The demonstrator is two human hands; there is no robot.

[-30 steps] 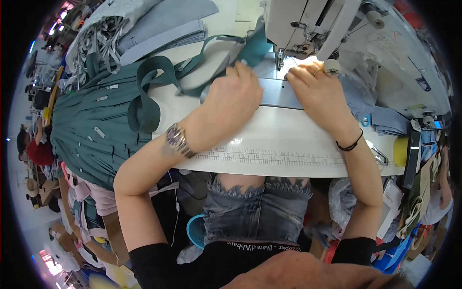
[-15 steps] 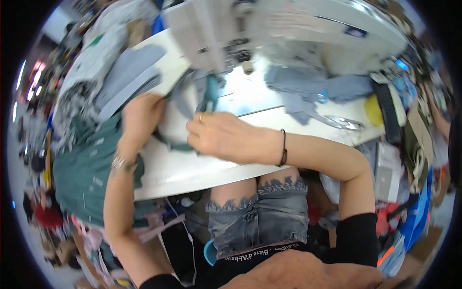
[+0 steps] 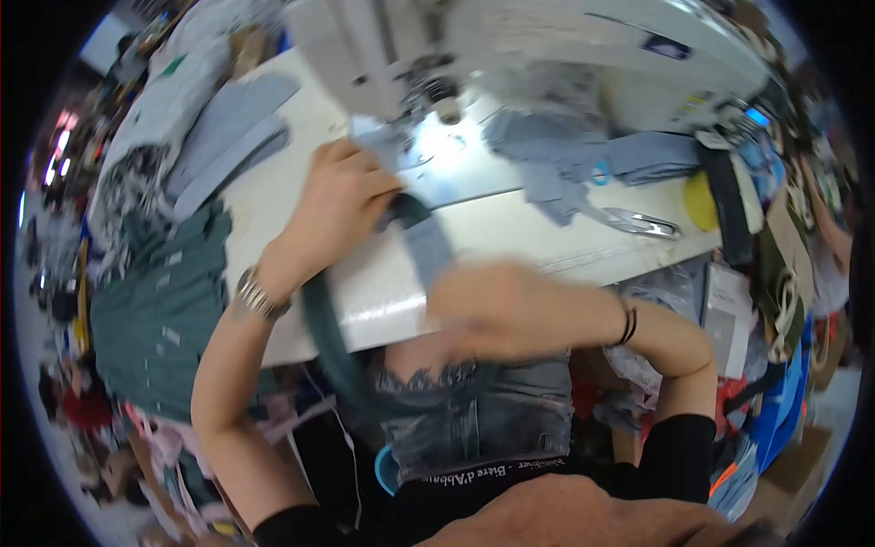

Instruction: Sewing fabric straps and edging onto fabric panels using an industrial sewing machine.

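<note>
A dark green fabric band (image 3: 339,365) with a grey-blue section (image 3: 427,251) hangs in a loop over the table edge and above my lap. My left hand (image 3: 342,196), a metal watch on its wrist, is closed on the band just in front of the sewing machine's needle area (image 3: 444,105). A small grey-blue piece (image 3: 378,141) lies by its fingers on the machine bed. Over the front edge of the table, my right hand (image 3: 510,310) is smeared by motion. The band runs up to it and it appears closed on it, though its fingertips are hidden.
The sewing machine (image 3: 565,41) spans the back. Grey-blue fabric pieces (image 3: 228,146) and green garments (image 3: 164,310) lie left. On the right are more grey-blue fabric (image 3: 652,157), metal thread snips (image 3: 643,223), a yellow round object (image 3: 700,202) and a dark strip (image 3: 726,205).
My left hand has moved right and toward the machine. My right hand has swung right and nearer my body, drawing the band from the table out into a large loop.
</note>
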